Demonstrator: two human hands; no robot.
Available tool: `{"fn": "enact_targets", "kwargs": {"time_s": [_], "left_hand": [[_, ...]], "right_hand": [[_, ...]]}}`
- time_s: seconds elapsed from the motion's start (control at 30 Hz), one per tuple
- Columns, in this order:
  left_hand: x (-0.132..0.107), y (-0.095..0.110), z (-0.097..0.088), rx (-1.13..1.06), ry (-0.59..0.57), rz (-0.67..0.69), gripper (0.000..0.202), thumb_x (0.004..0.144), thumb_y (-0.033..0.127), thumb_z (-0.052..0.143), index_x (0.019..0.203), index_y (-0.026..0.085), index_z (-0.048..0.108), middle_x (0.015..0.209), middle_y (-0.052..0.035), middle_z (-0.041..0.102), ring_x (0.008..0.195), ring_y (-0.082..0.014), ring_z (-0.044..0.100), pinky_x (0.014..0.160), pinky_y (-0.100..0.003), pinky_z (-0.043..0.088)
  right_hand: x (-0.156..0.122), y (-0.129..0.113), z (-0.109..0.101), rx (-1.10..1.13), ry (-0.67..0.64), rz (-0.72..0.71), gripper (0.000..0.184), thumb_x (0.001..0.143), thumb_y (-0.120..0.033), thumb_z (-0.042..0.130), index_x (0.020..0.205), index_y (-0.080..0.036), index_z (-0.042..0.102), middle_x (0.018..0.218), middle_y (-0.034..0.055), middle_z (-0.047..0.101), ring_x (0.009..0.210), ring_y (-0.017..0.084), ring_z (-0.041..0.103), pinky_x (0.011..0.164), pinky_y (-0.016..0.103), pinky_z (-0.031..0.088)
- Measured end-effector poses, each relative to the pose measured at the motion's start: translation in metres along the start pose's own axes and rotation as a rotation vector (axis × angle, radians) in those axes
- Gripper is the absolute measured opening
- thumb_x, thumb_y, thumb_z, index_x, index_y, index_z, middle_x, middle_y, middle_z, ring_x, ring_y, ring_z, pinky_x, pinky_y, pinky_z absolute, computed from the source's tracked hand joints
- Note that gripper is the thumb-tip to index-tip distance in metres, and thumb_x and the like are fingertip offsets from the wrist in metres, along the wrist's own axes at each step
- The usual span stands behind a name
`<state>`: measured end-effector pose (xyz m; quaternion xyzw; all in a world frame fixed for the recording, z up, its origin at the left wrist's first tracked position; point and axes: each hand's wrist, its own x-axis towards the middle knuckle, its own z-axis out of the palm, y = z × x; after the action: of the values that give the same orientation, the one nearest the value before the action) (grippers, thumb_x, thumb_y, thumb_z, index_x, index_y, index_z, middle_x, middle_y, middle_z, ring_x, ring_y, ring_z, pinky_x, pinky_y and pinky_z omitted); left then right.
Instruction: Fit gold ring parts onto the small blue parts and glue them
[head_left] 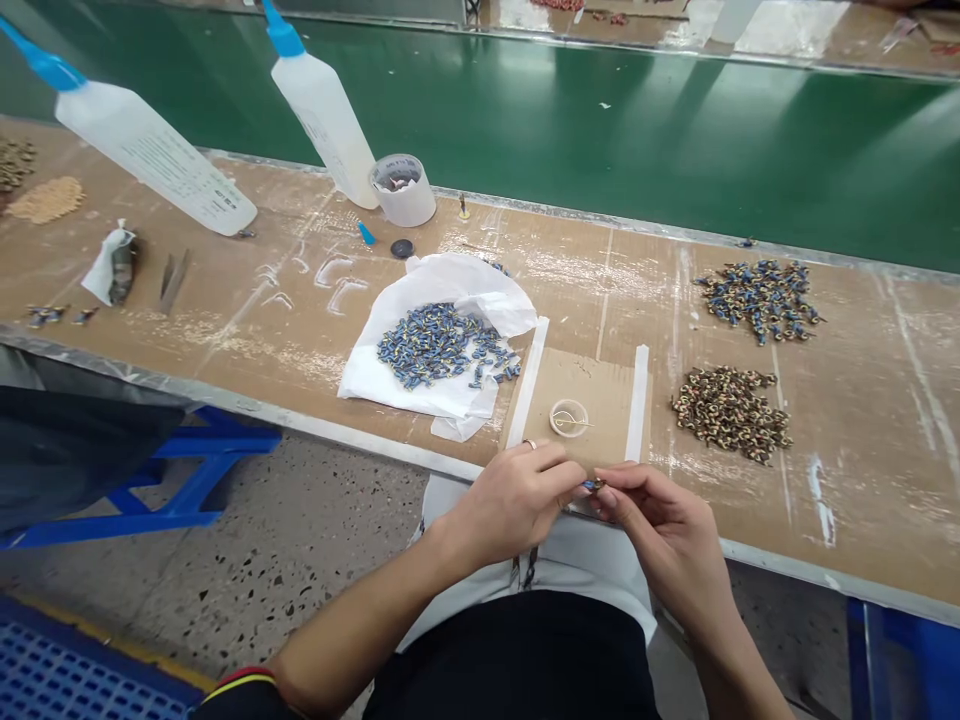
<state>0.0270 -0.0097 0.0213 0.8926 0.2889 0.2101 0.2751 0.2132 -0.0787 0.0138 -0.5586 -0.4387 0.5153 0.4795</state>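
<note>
At the table's front edge my left hand and my right hand meet fingertip to fingertip. Both pinch a small blue-and-gold painted piece, mostly covered by the fingers. Just beyond them, a small round cup with a thin curved strand across it sits on a cardboard sheet taped down at both sides. To the left, a heap of small blue-and-yellow pieces lies on white paper. On the right are a pile of brown-gold ring-like pieces and a pile of blue-and-gold pieces.
Two white bottles with blue nozzles lean at the back left, one beside a tape roll. Tweezers lie farther left. A green conveyor belt runs behind the table. Blue stools stand below.
</note>
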Motion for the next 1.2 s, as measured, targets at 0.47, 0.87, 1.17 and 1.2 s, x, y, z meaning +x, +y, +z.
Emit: {"fn": "enact_targets", "kwargs": {"time_s": [0.47, 0.87, 1.17, 1.2], "left_hand": [[0.006, -0.015, 0.007, 0.076, -0.025, 0.113, 0.028, 0.097, 0.011, 0.041, 0.073, 0.017, 0.055, 0.069, -0.0015, 0.053, 0.066, -0.0157, 0.049, 0.061, -0.027, 0.039], [0.005, -0.014, 0.013, 0.088, -0.033, 0.080, 0.022, 0.089, 0.008, 0.043, 0.072, 0.018, 0.054, 0.066, -0.0011, 0.053, 0.061, -0.0156, 0.049, 0.061, -0.029, 0.040], [0.007, -0.018, 0.008, -0.128, 0.021, 0.048, 0.026, 0.100, 0.018, 0.044, 0.079, 0.015, 0.060, 0.071, -0.0020, 0.057, 0.069, -0.0151, 0.050, 0.065, -0.026, 0.041], [0.008, -0.017, 0.006, -0.136, 0.014, 0.047, 0.027, 0.100, 0.018, 0.045, 0.078, 0.015, 0.059, 0.071, -0.0020, 0.057, 0.069, -0.0153, 0.050, 0.066, -0.026, 0.041]], "right_hand": [[0.014, 0.010, -0.009, -0.224, -0.181, -0.077, 0.016, 0.096, -0.029, 0.059, 0.084, -0.020, 0.063, 0.079, 0.0058, 0.069, 0.066, 0.016, 0.066, 0.061, 0.026, 0.056], [0.016, 0.008, -0.007, -0.347, -0.211, -0.123, 0.020, 0.098, -0.025, 0.053, 0.078, -0.022, 0.055, 0.076, 0.0031, 0.069, 0.063, 0.015, 0.065, 0.060, 0.025, 0.055], [0.015, 0.009, -0.015, -0.184, -0.202, -0.013, 0.012, 0.095, -0.029, 0.061, 0.089, -0.021, 0.067, 0.080, 0.0039, 0.072, 0.066, 0.015, 0.067, 0.061, 0.023, 0.055], [0.015, 0.010, -0.016, -0.171, -0.205, -0.010, 0.011, 0.095, -0.028, 0.061, 0.091, -0.021, 0.067, 0.082, 0.0042, 0.072, 0.066, 0.014, 0.066, 0.060, 0.023, 0.055]]}}
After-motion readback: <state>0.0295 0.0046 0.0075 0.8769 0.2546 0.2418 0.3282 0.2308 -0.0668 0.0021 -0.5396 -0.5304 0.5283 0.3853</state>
